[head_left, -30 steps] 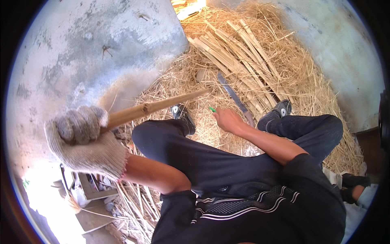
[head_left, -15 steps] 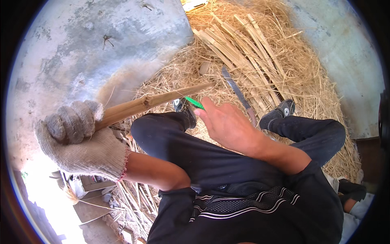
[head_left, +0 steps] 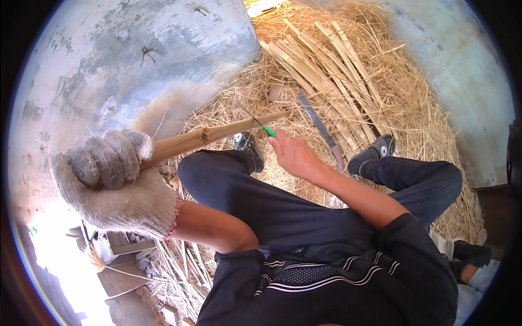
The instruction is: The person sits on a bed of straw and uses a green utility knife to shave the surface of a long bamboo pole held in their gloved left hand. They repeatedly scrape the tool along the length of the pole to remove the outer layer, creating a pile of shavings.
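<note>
My left hand (head_left: 111, 176), in a grey-white knitted glove, is wrapped round the thick end of a split bamboo piece (head_left: 217, 132). The bamboo slants up to the right across my left knee, and its narrower end hangs over the shavings. Bare and closed, my right hand (head_left: 296, 155) grips a small knife (head_left: 268, 130) by its green handle. The knife's thin dark blade crosses the bamboo near its far end and points up to the left. Whether the blade's edge touches the bamboo I cannot tell.
Several split bamboo strips (head_left: 331, 76) lie on a heap of straw-like shavings (head_left: 424, 108) between pale walls. A large knife (head_left: 316, 118) with a brown handle lies beside the strips, ahead of my feet. Thin sticks (head_left: 182, 263) are strewn at the lower left.
My right hand and the small knife have moved away from me, toward the bamboo's far end, and more of the blade shows. My left hand and the bamboo have shifted slightly right.
</note>
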`<state>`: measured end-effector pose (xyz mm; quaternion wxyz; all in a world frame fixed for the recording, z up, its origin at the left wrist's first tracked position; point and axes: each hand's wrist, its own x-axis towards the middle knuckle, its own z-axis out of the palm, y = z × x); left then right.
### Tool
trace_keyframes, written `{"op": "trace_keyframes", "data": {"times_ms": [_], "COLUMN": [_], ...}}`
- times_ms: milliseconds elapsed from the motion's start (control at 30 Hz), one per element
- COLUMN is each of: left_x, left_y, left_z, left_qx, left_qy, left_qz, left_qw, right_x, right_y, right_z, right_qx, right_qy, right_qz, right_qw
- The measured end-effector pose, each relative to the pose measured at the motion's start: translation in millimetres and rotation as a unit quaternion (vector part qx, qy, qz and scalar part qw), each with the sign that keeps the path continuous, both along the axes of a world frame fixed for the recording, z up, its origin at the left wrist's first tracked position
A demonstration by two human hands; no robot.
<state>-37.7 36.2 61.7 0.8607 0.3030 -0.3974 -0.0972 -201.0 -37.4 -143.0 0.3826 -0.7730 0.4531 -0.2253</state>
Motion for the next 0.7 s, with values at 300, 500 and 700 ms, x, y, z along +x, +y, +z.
{"op": "trace_keyframes", "data": {"times_ms": [300, 500, 700], "left_x": [-1.8, 1.7, 6.1], "left_y": [1.6, 2.9, 1.0], "left_z": [1.3, -3.2, -3.8], "left_qx": [0.003, -0.012, -0.027], "left_qy": [-0.003, -0.039, -0.081], "left_qz": [-0.034, -0.135, -0.218], "left_qw": [0.999, 0.99, 0.972], "right_x": [-13.6, -16.8, -3.0], "right_y": [-9.0, 1.9, 20.0], "right_z": [-47.3, -29.7, -1.0], "right_qx": [0.051, -0.025, -0.089], "right_qy": [0.047, 0.001, -0.021], "right_qz": [-0.012, -0.021, -0.021], "right_qw": [0.998, 0.999, 0.996]}}
